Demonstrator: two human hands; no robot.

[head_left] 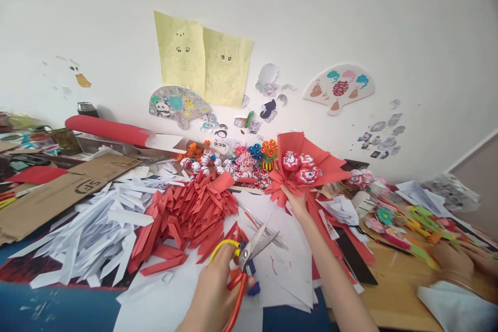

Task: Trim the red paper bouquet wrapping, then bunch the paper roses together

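Holding scissors (246, 255), left hand (216, 280): fingers wrapped around the handles, blades parted, tips toward 1 o'clock. Clock positions count from the scissors. Blue piece (252, 272) by the handles is partly covered, can't tell what it is. Red handle runs toward 6 o'clock, near the bottom frame edge.

Right hand (295, 199) at 1 o'clock, fingers closed on the base of a red paper bouquet (330, 161); some fingers hidden by the wrap. Both forearms cut off by the bottom frame edge. Another person's hands (451, 262) at 3 o'clock, blurred, one cut by the right frame edge.

Containers: bouquet wrap cups round red-and-white wrapped balls (306, 167); striped pot (267, 165) near 12 holds orange flowers (270, 148). Olive container (64, 141) at 10, contents unclear. Clear plastic bag (453, 192) between 2 and 3, contents hard to make out.

Room: white sheets (290, 282) beside the blades at 4, thin scraps on top. Red paper strips (190, 207) crowd 10; white paper strips (89, 233) spread at 9. Blue worktop (58, 303) shows along the near side at 8; wooden worktop (392, 298) at 3 to 4.
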